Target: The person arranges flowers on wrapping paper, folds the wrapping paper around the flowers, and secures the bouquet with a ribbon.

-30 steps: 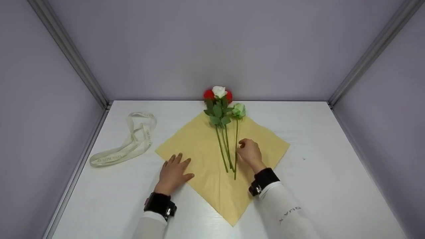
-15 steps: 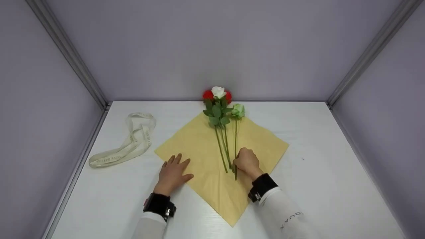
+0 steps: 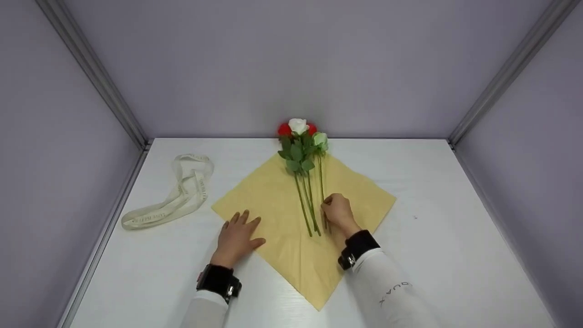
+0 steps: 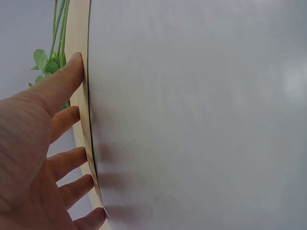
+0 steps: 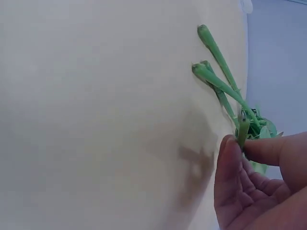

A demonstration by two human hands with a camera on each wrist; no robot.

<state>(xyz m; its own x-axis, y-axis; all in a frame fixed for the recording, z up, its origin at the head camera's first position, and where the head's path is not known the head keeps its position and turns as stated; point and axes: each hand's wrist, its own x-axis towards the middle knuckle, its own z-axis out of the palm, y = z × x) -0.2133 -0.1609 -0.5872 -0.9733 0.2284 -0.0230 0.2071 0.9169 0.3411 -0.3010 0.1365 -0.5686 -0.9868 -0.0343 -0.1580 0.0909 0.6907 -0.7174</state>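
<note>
My right hand (image 3: 338,210) pinches the stem of a pale green rose (image 3: 320,141) between thumb and fingers. In the right wrist view the cut end of that stem (image 5: 243,127) sticks out from the fingertips. Just left of it lie a white rose (image 3: 298,126) and two red roses (image 3: 284,129), their leafy stems side by side on a yellow sheet of wrapping paper (image 3: 264,196). Fingers spread, my left hand (image 3: 237,239) rests on the paper's left edge; in the left wrist view its fingertips (image 4: 76,62) touch that edge.
A loosely looped cream ribbon (image 3: 157,216) with printed letters lies on the white table (image 3: 437,264) at the left. Grey-lilac panels (image 3: 291,68) close off the back and both sides, and the rose heads reach close to the back one.
My right hand first slid down the green rose's stem, then gripped it and moved it away from me and slightly left, nearer the other roses. My left hand stays in place.
</note>
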